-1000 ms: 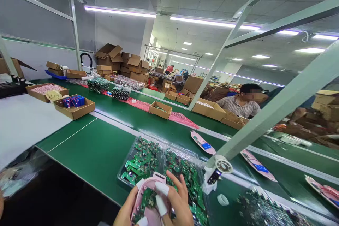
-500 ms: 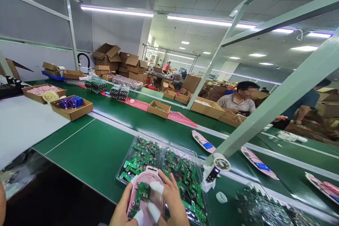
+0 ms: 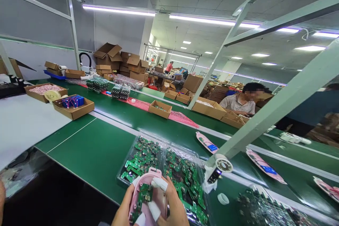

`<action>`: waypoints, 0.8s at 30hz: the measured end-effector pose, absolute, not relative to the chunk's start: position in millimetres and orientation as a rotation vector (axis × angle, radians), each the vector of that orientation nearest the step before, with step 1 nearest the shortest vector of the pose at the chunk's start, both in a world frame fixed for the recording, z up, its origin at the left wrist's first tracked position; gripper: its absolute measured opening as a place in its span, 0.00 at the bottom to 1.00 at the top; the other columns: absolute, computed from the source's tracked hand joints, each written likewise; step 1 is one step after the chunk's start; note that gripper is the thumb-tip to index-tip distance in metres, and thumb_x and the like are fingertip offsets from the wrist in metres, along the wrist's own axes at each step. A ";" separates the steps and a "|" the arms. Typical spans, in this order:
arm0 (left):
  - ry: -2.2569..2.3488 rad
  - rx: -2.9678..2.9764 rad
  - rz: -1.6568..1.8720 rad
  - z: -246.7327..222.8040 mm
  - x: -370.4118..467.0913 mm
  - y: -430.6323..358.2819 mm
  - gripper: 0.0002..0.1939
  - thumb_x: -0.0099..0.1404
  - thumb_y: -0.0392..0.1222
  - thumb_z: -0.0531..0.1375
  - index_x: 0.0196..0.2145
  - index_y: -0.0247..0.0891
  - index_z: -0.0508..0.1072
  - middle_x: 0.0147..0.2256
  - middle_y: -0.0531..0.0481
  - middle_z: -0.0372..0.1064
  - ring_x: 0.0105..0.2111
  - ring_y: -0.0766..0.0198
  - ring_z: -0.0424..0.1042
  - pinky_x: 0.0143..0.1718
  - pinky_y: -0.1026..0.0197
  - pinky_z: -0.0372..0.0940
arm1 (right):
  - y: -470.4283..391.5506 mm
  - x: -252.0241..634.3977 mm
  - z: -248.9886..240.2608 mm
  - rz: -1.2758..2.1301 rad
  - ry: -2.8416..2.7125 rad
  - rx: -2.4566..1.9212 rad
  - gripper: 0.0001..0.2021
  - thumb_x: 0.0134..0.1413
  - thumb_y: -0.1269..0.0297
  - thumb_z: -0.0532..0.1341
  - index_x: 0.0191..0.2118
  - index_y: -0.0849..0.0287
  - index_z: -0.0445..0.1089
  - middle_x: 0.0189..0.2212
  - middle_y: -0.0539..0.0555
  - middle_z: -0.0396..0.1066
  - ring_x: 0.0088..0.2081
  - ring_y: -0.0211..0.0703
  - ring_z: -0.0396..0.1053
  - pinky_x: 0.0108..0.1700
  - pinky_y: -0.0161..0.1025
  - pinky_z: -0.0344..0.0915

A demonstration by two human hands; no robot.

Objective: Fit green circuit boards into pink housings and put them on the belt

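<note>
At the bottom centre, a pink plastic shell (image 3: 159,197) with a loop at its top holds a green circuit board (image 3: 144,194). My left hand (image 3: 124,206) grips the shell's left side, its thumb low on the board. My right hand (image 3: 173,204) closes round the right side, with white-covered fingertips on the rim and inside the shell. White covers also show on my left fingertips. Behind the shell lies a clear tray (image 3: 162,144) of several green boards, partly hidden by my hands.
Pink shells with blue battery packs (image 3: 266,167) lie on the right. A small fan (image 3: 224,165) stands near the slanted post (image 3: 243,130). Left is a carton of blue packs (image 3: 75,113). Bagged parts (image 3: 265,204) lie lower right. A person (image 3: 238,100) sits across.
My right index finger has shifted from over the board towards the shell's upper right rim. The view has turned slightly; the shells on the right appear farther right.
</note>
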State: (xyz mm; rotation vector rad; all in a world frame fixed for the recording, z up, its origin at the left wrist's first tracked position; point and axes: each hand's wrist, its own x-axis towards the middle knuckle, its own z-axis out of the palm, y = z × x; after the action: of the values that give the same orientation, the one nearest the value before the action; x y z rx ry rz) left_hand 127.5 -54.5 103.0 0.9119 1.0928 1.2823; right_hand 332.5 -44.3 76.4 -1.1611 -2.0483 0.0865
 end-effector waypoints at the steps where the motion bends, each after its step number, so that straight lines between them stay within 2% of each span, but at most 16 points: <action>1: 1.105 0.919 1.296 105.5 119.1 -47.9 0.12 0.67 0.47 0.57 0.45 0.42 0.73 0.50 0.47 0.71 0.45 0.56 0.72 0.46 0.52 0.69 | -47.0 333.0 73.5 0.192 -1.988 -1.227 0.28 0.47 0.71 0.59 0.57 0.52 0.62 0.56 0.54 0.69 0.60 0.56 0.64 0.58 0.53 0.65; 3: 1.128 0.937 1.331 114.0 100.1 -37.6 0.12 0.67 0.46 0.56 0.46 0.42 0.73 0.50 0.47 0.71 0.45 0.56 0.72 0.46 0.51 0.69 | -52.1 333.3 70.1 0.353 -1.910 -1.222 0.26 0.48 0.71 0.58 0.55 0.52 0.64 0.55 0.55 0.70 0.59 0.55 0.64 0.55 0.49 0.68; 6: 1.168 0.956 1.426 137.8 60.2 -27.0 0.14 0.67 0.46 0.58 0.49 0.41 0.71 0.51 0.45 0.70 0.46 0.56 0.72 0.47 0.49 0.69 | -56.3 331.3 73.1 0.494 -1.790 -1.116 0.22 0.53 0.70 0.55 0.55 0.53 0.63 0.51 0.56 0.73 0.52 0.48 0.73 0.52 0.42 0.71; 9: 1.217 0.940 1.651 172.4 2.9 -11.8 0.19 0.66 0.48 0.58 0.52 0.42 0.69 0.57 0.43 0.67 0.53 0.52 0.69 0.53 0.42 0.64 | -55.4 327.0 84.4 0.330 -1.785 -1.094 0.19 0.57 0.70 0.55 0.53 0.49 0.64 0.45 0.53 0.75 0.51 0.49 0.72 0.57 0.49 0.66; 10: 1.232 0.928 1.758 184.6 -17.8 -4.2 0.24 0.66 0.50 0.57 0.57 0.39 0.65 0.62 0.42 0.61 0.58 0.47 0.63 0.57 0.36 0.57 | -54.2 325.9 88.9 0.207 -1.824 -1.079 0.19 0.56 0.71 0.55 0.51 0.47 0.66 0.43 0.53 0.74 0.53 0.52 0.70 0.60 0.55 0.62; 11: 1.245 0.910 1.863 196.2 -37.4 4.4 0.28 0.66 0.52 0.56 0.61 0.42 0.59 0.67 0.45 0.51 0.65 0.46 0.51 0.61 0.36 0.48 | -52.9 325.1 93.2 0.081 -1.866 -1.050 0.19 0.54 0.72 0.55 0.49 0.45 0.69 0.42 0.53 0.72 0.54 0.55 0.68 0.61 0.62 0.58; 12: 1.255 0.895 1.950 206.7 -54.7 13.2 0.28 0.69 0.52 0.50 0.64 0.48 0.52 0.70 0.59 0.40 0.69 0.52 0.31 0.65 0.44 0.39 | -51.6 324.7 96.8 -0.024 -1.903 -1.014 0.19 0.53 0.73 0.55 0.47 0.44 0.71 0.42 0.53 0.70 0.54 0.57 0.66 0.61 0.67 0.54; 13: 1.258 0.887 1.999 215.4 -68.5 21.4 0.27 0.71 0.51 0.45 0.66 0.56 0.45 0.70 0.73 0.33 0.67 0.61 0.18 0.65 0.57 0.33 | -50.3 324.6 99.6 -0.101 -1.931 -0.986 0.20 0.52 0.74 0.55 0.46 0.44 0.72 0.42 0.54 0.68 0.54 0.57 0.66 0.60 0.70 0.53; 15: 1.265 0.897 2.043 225.9 -81.6 31.0 0.27 0.72 0.48 0.40 0.66 0.63 0.37 0.68 0.84 0.28 0.64 0.69 0.12 0.62 0.67 0.29 | -48.6 324.7 102.0 -0.185 -1.971 -0.963 0.20 0.51 0.74 0.55 0.45 0.44 0.72 0.45 0.55 0.66 0.55 0.59 0.63 0.58 0.72 0.53; 16: 1.275 0.916 2.043 227.0 -79.4 30.4 0.27 0.72 0.48 0.40 0.66 0.62 0.37 0.68 0.83 0.28 0.64 0.67 0.13 0.62 0.67 0.29 | -48.2 324.6 101.6 -0.212 -1.993 -0.955 0.19 0.51 0.73 0.56 0.45 0.43 0.72 0.47 0.54 0.66 0.56 0.59 0.62 0.59 0.71 0.54; 18: 1.308 0.977 2.000 219.0 -56.1 16.4 0.29 0.71 0.50 0.45 0.67 0.54 0.42 0.70 0.70 0.32 0.67 0.58 0.21 0.66 0.56 0.32 | -48.3 323.4 98.5 -0.277 -2.026 -0.966 0.16 0.53 0.71 0.59 0.44 0.42 0.73 0.49 0.53 0.66 0.58 0.60 0.61 0.61 0.69 0.54; 19: 1.324 1.020 1.952 209.8 -35.7 3.7 0.30 0.69 0.52 0.50 0.66 0.47 0.49 0.70 0.58 0.38 0.68 0.46 0.32 0.66 0.43 0.39 | -48.7 322.1 96.7 -0.317 -2.029 -0.981 0.15 0.53 0.70 0.61 0.43 0.42 0.73 0.49 0.52 0.67 0.59 0.59 0.60 0.62 0.67 0.54; 20: 1.334 1.063 1.867 197.3 -10.4 -11.5 0.30 0.66 0.52 0.57 0.63 0.45 0.57 0.67 0.48 0.49 0.65 0.43 0.49 0.62 0.36 0.50 | -49.1 320.5 95.4 -0.354 -2.027 -0.989 0.14 0.53 0.70 0.62 0.42 0.42 0.73 0.49 0.51 0.68 0.60 0.58 0.60 0.63 0.65 0.55; 21: 1.341 1.105 1.758 182.1 18.2 -28.1 0.24 0.65 0.50 0.58 0.58 0.48 0.65 0.63 0.44 0.59 0.60 0.49 0.62 0.59 0.40 0.58 | -49.5 318.5 94.8 -0.391 -2.023 -0.988 0.14 0.54 0.71 0.62 0.41 0.42 0.73 0.48 0.51 0.69 0.60 0.57 0.61 0.63 0.64 0.54; 22: 1.335 1.149 1.651 164.8 48.4 -44.5 0.21 0.65 0.47 0.59 0.55 0.45 0.68 0.59 0.43 0.65 0.55 0.51 0.68 0.56 0.42 0.63 | -49.8 316.5 95.3 -0.424 -2.019 -0.974 0.13 0.54 0.72 0.61 0.41 0.43 0.74 0.48 0.51 0.70 0.60 0.56 0.61 0.64 0.64 0.53; 24: 1.315 1.215 1.473 127.4 105.2 -72.8 0.20 0.61 0.40 0.63 0.52 0.43 0.72 0.53 0.43 0.73 0.50 0.52 0.73 0.52 0.45 0.67 | -49.8 312.4 99.0 -0.468 -2.017 -0.907 0.12 0.55 0.73 0.60 0.39 0.46 0.74 0.46 0.51 0.71 0.60 0.53 0.61 0.66 0.63 0.49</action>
State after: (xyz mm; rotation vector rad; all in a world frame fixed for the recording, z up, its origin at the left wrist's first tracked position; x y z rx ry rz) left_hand 105.2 -72.8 127.4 1.2154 1.3147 1.4731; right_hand 312.4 -49.8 99.0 -0.9070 -2.0172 -0.4684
